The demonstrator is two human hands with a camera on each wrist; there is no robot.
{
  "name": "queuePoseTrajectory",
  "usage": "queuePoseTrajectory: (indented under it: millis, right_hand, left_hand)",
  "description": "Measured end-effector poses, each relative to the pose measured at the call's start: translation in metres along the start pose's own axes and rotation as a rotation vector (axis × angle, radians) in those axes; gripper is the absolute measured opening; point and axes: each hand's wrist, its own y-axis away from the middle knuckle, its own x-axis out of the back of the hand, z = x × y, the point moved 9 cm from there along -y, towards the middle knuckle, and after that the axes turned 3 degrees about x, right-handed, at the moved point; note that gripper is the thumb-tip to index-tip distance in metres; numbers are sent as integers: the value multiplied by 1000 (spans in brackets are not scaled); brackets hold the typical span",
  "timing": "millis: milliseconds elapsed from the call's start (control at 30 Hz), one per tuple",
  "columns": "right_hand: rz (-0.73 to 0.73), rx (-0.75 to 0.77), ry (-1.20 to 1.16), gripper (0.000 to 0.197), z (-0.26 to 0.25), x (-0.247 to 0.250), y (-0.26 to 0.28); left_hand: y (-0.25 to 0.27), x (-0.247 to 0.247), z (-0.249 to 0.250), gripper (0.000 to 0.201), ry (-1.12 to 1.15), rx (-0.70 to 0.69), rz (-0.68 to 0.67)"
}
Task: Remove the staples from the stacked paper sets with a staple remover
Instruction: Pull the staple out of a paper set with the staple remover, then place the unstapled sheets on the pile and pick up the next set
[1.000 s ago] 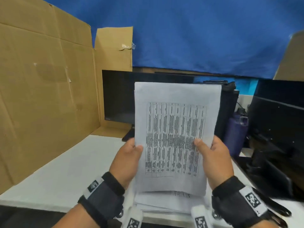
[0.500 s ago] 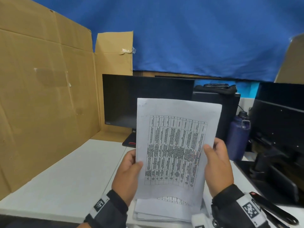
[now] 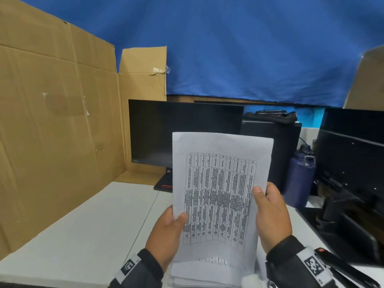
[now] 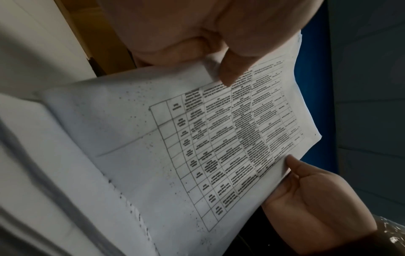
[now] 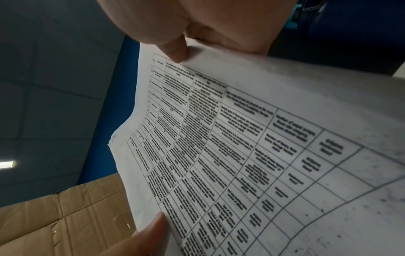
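Head cam looks down from above, both wrist cams sit super close, all sharing the printed sheet (image 3: pixel 220 196).

I see a white desk (image 3: pixel 83 225), cardboard panels (image 3: pixel 52 121) on the left, blue cloth backdrop (image 3: pixel 249 59), dark monitor (image 3: pixel 182 129) behind.

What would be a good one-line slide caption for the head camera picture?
Both hands, left hand and right hand, hold a printed paper set upright above the paper stack.

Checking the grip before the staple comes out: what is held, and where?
A printed paper set, upright: left hand pinches its lower left edge, right hand its right edge.
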Motion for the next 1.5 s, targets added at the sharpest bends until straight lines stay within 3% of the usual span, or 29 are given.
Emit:
queuePoseTrajectory:
  millis: [167,367,467,733,867,933,1033,1100,1167,1233,1300,1333,1433,1500]
  right_hand:
    - [17,17,2,18,-3,2,-3]
    - [4,-10,-32,17,4,0,3]
    - [1,-22,-30,17,6,-2,5]
    - [26,2,-19,16,-6,0,5]
    - [-93,-70,-147,13,-20,4,2]
    - [-176,-58,7,10,-25,17,1]
    - [-163,-94,421,8,0,72,-6]
    - [-170,-251,783,9,38,122,-10]
    - [-235,-468,1191,24,76,169,-6]
    - [-256,-623,1421,41,105,206,2]
    - [-256,-670,1488,56,123,223,10]
    - [-253,-664,1489,54,129,226,13]
    - [-205,-611,1418,35,123,225,15]
    - [-142,-569,1244,26,103,215,13]
  left_hand:
    - [-6,12,2,21,-21,-47,90]
    - [-8,14,-17,28,49,65,10]
    - [-6,11,-20,22,42,79,-14]
    - [-3,15,-8,20,-45,-14,89]
    - [2,23,14,24,-68,-32,75]
    - [7,31,22,25,-119,-25,53]
    - [15,48,22,25,-209,18,29]
    - [17,58,15,24,-267,55,23]
    - [19,61,7,22,-324,94,8]
    - [19,60,-2,20,-369,121,-8]
    - [21,57,-10,19,-420,133,-21]
    - [21,55,-13,18,-456,134,-31]
    - [25,47,-17,17,-561,124,-58]
    - [29,42,-17,17,-616,122,-67]
